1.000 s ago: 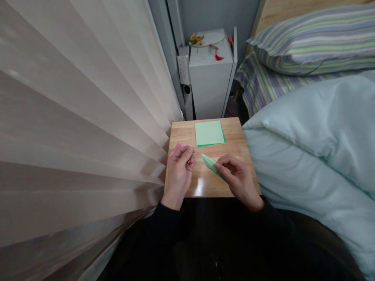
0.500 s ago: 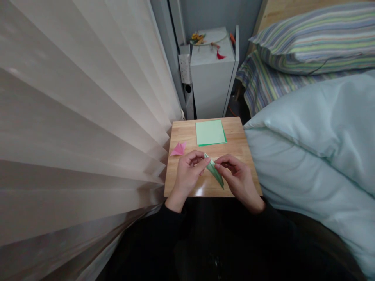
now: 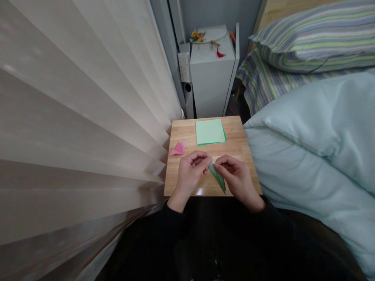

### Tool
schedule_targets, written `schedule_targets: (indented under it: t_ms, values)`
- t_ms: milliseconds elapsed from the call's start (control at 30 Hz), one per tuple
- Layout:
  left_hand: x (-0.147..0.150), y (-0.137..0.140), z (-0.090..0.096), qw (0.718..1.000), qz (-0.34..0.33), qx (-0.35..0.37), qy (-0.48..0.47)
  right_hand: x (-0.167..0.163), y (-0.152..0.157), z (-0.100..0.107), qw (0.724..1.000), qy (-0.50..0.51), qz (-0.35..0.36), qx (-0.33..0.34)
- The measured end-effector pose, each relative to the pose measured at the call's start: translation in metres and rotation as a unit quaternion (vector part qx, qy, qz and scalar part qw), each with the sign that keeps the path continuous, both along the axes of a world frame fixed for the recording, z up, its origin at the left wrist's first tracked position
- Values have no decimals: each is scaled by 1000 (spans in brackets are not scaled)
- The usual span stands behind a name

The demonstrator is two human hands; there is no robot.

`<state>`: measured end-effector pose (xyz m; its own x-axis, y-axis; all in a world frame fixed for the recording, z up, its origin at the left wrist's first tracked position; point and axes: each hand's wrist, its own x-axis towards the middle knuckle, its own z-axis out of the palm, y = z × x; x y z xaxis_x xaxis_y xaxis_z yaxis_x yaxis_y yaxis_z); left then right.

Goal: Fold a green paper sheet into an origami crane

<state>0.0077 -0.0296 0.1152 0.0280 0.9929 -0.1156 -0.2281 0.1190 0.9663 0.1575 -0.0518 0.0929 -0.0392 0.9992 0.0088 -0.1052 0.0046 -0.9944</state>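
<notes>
A narrow piece of folded green paper [image 3: 217, 176] is held between both hands over the small wooden table [image 3: 234, 134]. My left hand [image 3: 190, 171] pinches its upper end between thumb and index finger. Close beside it, my right hand [image 3: 237, 177] grips the paper's right edge near the top with thumb and fingertips. The paper's pointed lower end slants down to the right, free of the fingers. Fingertips hide part of the upper end. Left of the hands lies a folded pink paper [image 3: 178, 148]. Behind them sits a stack of square green paper sheets [image 3: 210, 132].
Pleated curtains [image 3: 102, 117] hang along the table's left side. On the right, a bed with a pale blue quilt [image 3: 299, 156] and a striped pillow [image 3: 322, 39] comes up to the table. A white cabinet [image 3: 212, 86] with small ornaments stands behind.
The left hand has shifted slightly right along the folded paper's upper end, covering more of it. The paper's lower tip has moved a little down and right. The right hand stays nearly in place.
</notes>
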Motion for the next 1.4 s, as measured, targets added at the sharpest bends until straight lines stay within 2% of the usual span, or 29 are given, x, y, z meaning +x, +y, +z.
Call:
schedule_targets:
  t_ms: [333, 533, 700, 900, 1000, 1033, 1100, 1133, 1200, 1267, 1400]
  values:
    - [3, -2, -3, 998, 51, -25, -39, -3, -1, -1, 1000, 7, -6, -11]
    - [-4, 5, -5, 989, 129, -21, -71, -2, 2, -2, 999, -12, -30, -38]
    - [-6, 7, -7, 990, 122, -24, -64, 0, 3, -5, 998, -3, -10, -57]
    - [-12, 7, -9, 993, 113, -5, -29, 7, 3, -1, 998, -62, 6, -7]
    - [-21, 9, -3, 986, 127, 72, 81, 17, 6, 3, 987, -146, 34, 64]
    - [-24, 9, -1, 976, 110, 116, 147, 20, 7, 3, 978, -180, 51, 94]
    - [-26, 9, 2, 951, -9, 182, 250, 25, 8, 3, 961, -225, 82, 136]
    - [-25, 8, 2, 939, -80, 192, 273, 26, 9, 2, 954, -242, 92, 150]
    - [-23, 6, -1, 927, -155, 177, 290, 27, 10, 1, 944, -269, 100, 163]
    - [-20, 4, -6, 926, -169, 159, 299, 28, 11, 1, 939, -286, 104, 160]
    - [-18, 4, -11, 946, -129, 119, 273, 37, 16, 8, 947, -274, 78, 147]
